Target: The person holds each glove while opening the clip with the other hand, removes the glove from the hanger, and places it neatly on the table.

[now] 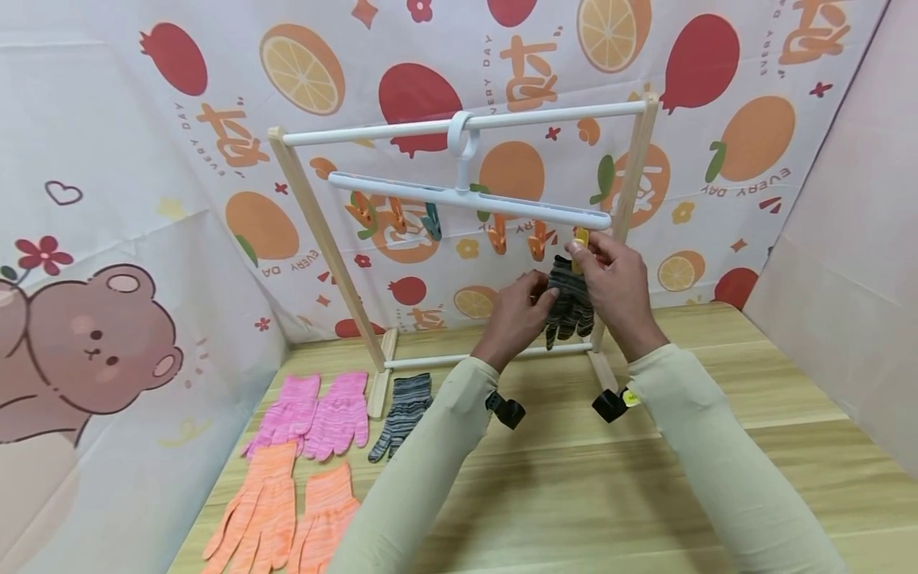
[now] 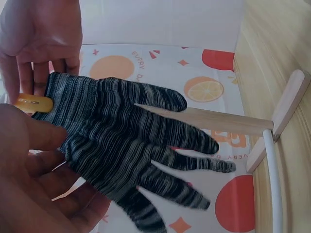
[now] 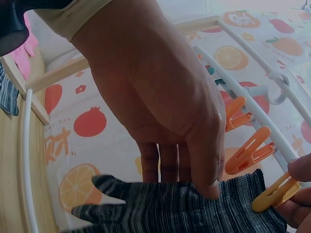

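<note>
A dark grey striped knit glove [image 1: 570,307] hangs fingers-down below the right end of the white hanger [image 1: 473,199]. My right hand [image 1: 620,283] pinches a yellow clothespin [image 1: 579,249], whose jaws lie over the glove's cuff, as the left wrist view shows. My left hand [image 1: 516,315] holds the glove near its cuff, thumb on one face and fingers behind. In the right wrist view, the left hand [image 3: 160,87] reaches down onto the glove [image 3: 170,208], with the yellow clothespin [image 3: 274,194] at the cuff's corner.
Orange clothespins [image 1: 497,235] and a teal clothespin [image 1: 431,222] dangle from the hanger, which hooks over the top rod [image 1: 559,115] of a wooden rack [image 1: 326,247]. On the table [image 1: 574,494] lie pink gloves [image 1: 337,418], orange gloves [image 1: 261,506] and another grey striped glove [image 1: 405,410].
</note>
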The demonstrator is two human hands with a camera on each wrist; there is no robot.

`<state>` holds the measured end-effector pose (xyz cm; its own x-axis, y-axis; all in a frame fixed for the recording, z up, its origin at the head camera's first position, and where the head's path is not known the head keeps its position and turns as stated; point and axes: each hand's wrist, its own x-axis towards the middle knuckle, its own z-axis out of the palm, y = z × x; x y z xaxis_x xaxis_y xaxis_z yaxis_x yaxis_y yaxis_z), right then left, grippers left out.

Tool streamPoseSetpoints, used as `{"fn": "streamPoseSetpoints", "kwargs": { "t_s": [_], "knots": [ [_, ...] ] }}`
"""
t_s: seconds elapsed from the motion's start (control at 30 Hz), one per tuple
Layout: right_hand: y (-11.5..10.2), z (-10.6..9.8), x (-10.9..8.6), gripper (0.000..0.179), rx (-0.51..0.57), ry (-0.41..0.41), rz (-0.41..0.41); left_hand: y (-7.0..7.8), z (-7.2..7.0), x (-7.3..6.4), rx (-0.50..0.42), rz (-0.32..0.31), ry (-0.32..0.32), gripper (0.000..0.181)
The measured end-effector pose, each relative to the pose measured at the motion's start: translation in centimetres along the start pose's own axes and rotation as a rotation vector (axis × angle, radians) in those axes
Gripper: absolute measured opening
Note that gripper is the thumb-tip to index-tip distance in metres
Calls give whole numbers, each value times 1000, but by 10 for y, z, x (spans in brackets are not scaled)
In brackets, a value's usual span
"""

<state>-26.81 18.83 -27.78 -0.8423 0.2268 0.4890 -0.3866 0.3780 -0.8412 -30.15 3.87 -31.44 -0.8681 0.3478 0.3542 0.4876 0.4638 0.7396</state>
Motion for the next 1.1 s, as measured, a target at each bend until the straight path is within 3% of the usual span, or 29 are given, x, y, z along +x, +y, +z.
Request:
{"fn": "streamPoseSetpoints", "kwargs": {
  "t_s": [0.17, 0.47, 0.87, 1.1],
  "knots": [
    [1, 2, 0, 38, 4, -10, -7, -1, -1, 0, 22, 0, 37, 22],
    [4, 6, 0, 40, -4, 46, 12, -6, -3, -1, 30, 16, 63, 19],
    [2, 6, 0, 33, 89, 108, 29, -8, -6, -7, 19, 9, 41, 16],
    [2, 7, 1, 33, 83, 119, 32, -14, -10, -12, -12, 9, 24, 15]
  ]
}}
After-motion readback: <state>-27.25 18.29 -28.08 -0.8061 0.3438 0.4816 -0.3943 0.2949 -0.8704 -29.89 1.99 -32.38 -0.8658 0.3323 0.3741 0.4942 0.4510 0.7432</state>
